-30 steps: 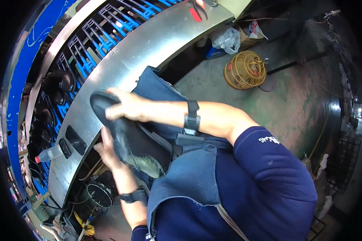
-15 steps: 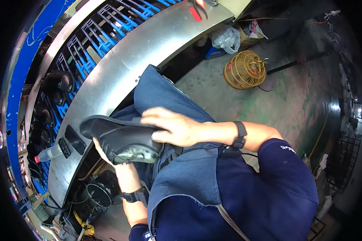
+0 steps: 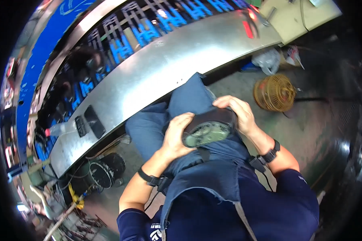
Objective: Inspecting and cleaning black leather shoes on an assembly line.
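Over my lap I hold a black shoe [image 3: 214,119] between both hands, its greenish, scuffed opening facing me. The opening looks filled, perhaps by a shoe last. My left hand [image 3: 177,135] grips the end on the left, thumb under the near edge and fingers over the far side. At the other end, my right hand [image 3: 239,113] has its curled fingers against the shoe. Part of the shoe is hidden by the hands, and the picture is slightly blurred. Blue apron cloth [image 3: 189,96] covers my legs beneath it.
A long metal bench [image 3: 149,76] curves ahead, with blue racks [image 3: 145,34] behind it. On the bench lie a dark phone-like slab [image 3: 94,121], a clear bottle [image 3: 62,129] and a red-handled tool [image 3: 248,30]. A bucket [image 3: 107,170] and a yellow wicker cage [image 3: 274,93] stand on the floor.
The shoe has turned from side-on to opening toward me, and has shifted right in view. My right hand has moved from its upper side to its right end. The view has also swung.
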`<state>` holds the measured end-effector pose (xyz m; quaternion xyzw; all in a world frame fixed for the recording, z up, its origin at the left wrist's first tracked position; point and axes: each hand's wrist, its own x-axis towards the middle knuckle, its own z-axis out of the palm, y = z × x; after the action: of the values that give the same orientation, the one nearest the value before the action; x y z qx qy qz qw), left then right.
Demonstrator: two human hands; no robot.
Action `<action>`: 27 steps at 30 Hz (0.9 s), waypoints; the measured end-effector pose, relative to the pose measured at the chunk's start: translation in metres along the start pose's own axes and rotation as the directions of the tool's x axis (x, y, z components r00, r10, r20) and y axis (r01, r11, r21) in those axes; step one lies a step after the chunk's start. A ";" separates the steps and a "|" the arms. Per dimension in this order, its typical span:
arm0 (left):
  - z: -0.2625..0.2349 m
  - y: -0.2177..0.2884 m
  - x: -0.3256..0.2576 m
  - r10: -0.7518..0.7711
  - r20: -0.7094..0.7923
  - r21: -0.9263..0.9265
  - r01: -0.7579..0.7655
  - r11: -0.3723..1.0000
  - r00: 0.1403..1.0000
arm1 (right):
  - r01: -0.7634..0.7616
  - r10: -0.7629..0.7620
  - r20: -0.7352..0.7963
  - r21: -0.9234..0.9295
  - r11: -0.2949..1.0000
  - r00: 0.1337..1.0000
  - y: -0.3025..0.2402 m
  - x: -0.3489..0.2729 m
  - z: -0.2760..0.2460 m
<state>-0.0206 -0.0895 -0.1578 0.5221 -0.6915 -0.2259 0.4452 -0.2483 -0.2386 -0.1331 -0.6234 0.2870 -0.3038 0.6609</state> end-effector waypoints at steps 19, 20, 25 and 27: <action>-0.182 -0.171 0.169 -0.817 -0.391 -0.602 0.554 0.575 0.423 | -0.191 0.145 -0.253 -0.167 0.967 0.957 0.043 0.307 -0.088; -0.195 -0.189 0.189 -0.839 -0.397 -0.648 0.534 0.543 0.372 | -0.180 0.062 -0.351 -0.315 0.932 0.934 0.055 0.336 -0.116; -0.263 -0.334 0.154 -0.160 -0.660 0.631 0.656 0.413 0.735 | -0.187 -0.384 -0.416 -0.840 0.509 0.824 0.106 0.496 -0.176; -0.218 -0.360 0.204 -0.394 -0.629 0.324 0.687 0.650 0.670 | -0.298 -0.529 -0.348 -0.937 0.179 0.774 0.119 0.526 -0.301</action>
<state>0.3403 -0.3716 -0.2505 0.8527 -0.3861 -0.0048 0.3518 -0.1295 -0.8291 -0.2698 -0.7782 0.5561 -0.2866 -0.0549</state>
